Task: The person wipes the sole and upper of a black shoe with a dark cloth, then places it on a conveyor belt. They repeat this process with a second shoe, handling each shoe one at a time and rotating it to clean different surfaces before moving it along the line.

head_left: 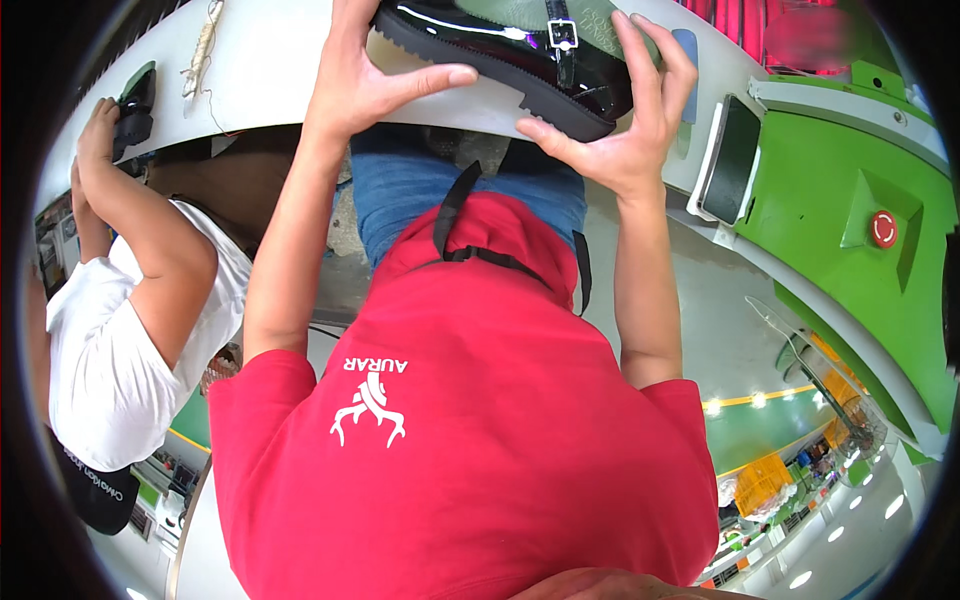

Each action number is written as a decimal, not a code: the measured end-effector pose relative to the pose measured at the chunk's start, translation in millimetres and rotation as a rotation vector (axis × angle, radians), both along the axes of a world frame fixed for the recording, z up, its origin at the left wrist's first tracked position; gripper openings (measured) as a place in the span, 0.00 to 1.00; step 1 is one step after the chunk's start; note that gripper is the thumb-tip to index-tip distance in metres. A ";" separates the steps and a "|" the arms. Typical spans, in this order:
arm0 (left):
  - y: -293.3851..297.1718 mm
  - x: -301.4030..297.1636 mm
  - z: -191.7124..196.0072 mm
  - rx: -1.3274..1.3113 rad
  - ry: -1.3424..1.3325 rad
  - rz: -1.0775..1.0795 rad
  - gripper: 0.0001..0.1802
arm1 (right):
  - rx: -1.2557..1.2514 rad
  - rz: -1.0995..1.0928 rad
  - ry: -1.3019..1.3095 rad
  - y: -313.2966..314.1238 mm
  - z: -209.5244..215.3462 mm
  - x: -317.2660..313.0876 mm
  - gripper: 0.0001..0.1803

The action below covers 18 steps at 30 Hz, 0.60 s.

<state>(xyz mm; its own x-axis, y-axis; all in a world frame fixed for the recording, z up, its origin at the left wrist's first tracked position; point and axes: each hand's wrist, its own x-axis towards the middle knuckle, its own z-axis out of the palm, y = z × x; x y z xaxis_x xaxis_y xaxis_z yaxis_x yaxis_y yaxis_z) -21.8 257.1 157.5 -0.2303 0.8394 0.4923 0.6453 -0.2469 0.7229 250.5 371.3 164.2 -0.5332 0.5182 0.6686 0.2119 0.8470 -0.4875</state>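
Note:
A glossy black buckle-strap shoe [455, 38] with a thick ridged sole and a greenish inside lies at the top of the view, over the white table edge. My left hand [365, 90] is at its toe end, the thumb stretched along the sole and the fingers cut off by the upper edge. Around the heel end, my right hand [640, 130] has its fingers on the upper and its thumb by the sole. The silver buckle [562, 34] on the strap faces up between my hands.
A co-worker in a white shirt [120, 350] sits at left, with a hand on another dark shoe [136, 105]. A cord-wrapped stick [202, 50] lies on the white table [270, 70]. At right are a phone [733, 160] and a green machine [830, 200] with a red button [883, 228].

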 end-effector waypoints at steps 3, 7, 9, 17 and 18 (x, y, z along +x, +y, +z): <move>-6.2 1.1 -1.8 -0.006 0.002 0.017 0.50 | -0.004 0.045 0.010 2.0 -3.1 -0.5 0.66; -4.0 -5.9 -4.1 -0.027 -0.158 -0.050 0.58 | 0.029 0.068 0.022 8.2 -8.2 1.8 0.63; -2.6 -8.4 -7.1 -0.055 -0.533 -0.125 0.62 | -0.100 0.092 0.088 7.6 -11.1 1.4 0.63; -2.4 -24.9 -17.5 -0.050 -0.713 -0.202 0.59 | -0.607 0.196 0.290 7.5 -12.5 1.6 0.66; -2.7 -23.4 -16.9 -0.054 -0.716 -0.199 0.58 | -0.600 0.206 0.258 6.0 -9.9 2.3 0.67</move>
